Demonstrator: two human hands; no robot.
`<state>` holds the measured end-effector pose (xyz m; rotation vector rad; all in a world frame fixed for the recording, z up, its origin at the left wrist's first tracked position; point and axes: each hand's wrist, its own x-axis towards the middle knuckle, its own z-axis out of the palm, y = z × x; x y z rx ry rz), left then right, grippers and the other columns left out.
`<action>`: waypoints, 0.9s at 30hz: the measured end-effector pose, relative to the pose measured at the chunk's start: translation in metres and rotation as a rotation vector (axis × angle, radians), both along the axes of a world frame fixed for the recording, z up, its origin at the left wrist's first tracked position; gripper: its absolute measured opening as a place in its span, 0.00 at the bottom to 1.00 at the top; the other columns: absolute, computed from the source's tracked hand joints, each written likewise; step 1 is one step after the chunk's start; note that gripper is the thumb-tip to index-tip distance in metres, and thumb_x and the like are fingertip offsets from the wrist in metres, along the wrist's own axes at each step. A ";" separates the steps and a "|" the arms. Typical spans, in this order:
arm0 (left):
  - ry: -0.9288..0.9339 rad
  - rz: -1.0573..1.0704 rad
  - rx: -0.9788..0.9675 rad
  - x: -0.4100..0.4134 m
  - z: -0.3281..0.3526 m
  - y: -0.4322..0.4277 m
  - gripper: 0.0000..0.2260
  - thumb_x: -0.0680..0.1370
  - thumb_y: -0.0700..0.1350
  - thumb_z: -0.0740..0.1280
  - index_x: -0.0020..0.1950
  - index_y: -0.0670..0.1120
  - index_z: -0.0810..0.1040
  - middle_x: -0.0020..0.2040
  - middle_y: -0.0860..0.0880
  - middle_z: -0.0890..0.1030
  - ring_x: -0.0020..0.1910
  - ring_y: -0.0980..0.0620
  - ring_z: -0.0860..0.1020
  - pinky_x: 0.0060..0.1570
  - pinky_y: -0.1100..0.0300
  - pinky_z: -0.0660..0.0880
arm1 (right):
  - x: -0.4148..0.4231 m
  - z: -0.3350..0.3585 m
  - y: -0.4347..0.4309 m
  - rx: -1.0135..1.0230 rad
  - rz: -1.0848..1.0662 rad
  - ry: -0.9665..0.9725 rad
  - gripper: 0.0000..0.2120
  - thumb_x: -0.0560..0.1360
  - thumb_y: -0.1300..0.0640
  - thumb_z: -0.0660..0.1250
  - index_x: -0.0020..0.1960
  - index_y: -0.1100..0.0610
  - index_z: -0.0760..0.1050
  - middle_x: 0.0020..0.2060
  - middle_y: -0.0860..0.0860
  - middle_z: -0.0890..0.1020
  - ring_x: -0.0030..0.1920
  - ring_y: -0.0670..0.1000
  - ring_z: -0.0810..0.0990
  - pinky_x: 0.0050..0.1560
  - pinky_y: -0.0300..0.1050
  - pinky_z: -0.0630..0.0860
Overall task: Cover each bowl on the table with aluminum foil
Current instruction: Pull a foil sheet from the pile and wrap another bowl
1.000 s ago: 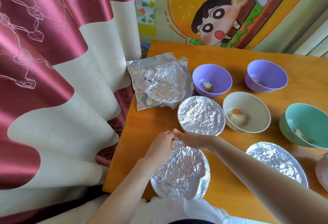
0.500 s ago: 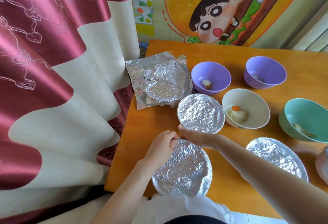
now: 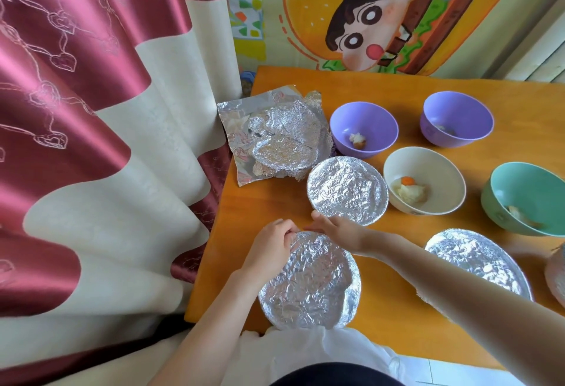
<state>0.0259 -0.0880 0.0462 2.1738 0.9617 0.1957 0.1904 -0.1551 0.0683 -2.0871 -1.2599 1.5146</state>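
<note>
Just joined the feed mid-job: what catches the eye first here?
The crinkled foil-covered bowl at the near edge of the orange wooden table, left hand and right hand at its far rim. Beyond, four stand uncovered: two purple plastic bowls, a cream bowl, a teal bowl.

What the wrapped near bowl (image 3: 308, 281), middle bowl (image 3: 347, 190) and right bowl (image 3: 470, 251) hold is hidden. The right forearm (image 3: 458, 287) covers part of the right bowl. The right edge cuts the green bowl (image 3: 532, 190) and a foil-wrapped thing (image 3: 558, 275). The far purple bowl's (image 3: 458, 108) food (image 3: 444, 128) is too small to name.
</note>
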 end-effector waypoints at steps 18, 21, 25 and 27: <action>0.177 0.187 0.018 -0.015 0.001 0.003 0.12 0.81 0.39 0.56 0.63 0.44 0.72 0.59 0.47 0.72 0.56 0.50 0.72 0.54 0.61 0.70 | -0.001 0.003 -0.004 0.179 -0.002 -0.154 0.19 0.83 0.52 0.52 0.62 0.61 0.75 0.60 0.57 0.79 0.60 0.56 0.76 0.63 0.49 0.70; 0.175 0.149 -0.014 -0.012 0.004 -0.001 0.14 0.82 0.44 0.55 0.67 0.45 0.70 0.63 0.48 0.73 0.61 0.50 0.71 0.59 0.59 0.69 | -0.004 -0.001 -0.005 0.220 -0.010 -0.166 0.18 0.82 0.55 0.54 0.59 0.69 0.73 0.55 0.65 0.79 0.55 0.62 0.77 0.53 0.50 0.74; 0.070 0.066 -0.098 -0.007 0.003 -0.005 0.15 0.82 0.40 0.57 0.68 0.44 0.72 0.63 0.46 0.77 0.61 0.48 0.75 0.54 0.63 0.71 | -0.007 0.001 -0.009 0.218 0.058 -0.169 0.14 0.78 0.60 0.61 0.63 0.59 0.75 0.52 0.53 0.81 0.50 0.54 0.80 0.49 0.44 0.75; 0.051 0.084 -0.072 -0.007 0.001 -0.006 0.14 0.81 0.38 0.58 0.66 0.44 0.75 0.60 0.46 0.79 0.59 0.49 0.77 0.50 0.68 0.71 | -0.007 0.000 -0.012 0.221 0.081 -0.176 0.15 0.77 0.63 0.63 0.63 0.58 0.74 0.52 0.52 0.80 0.51 0.53 0.80 0.49 0.40 0.74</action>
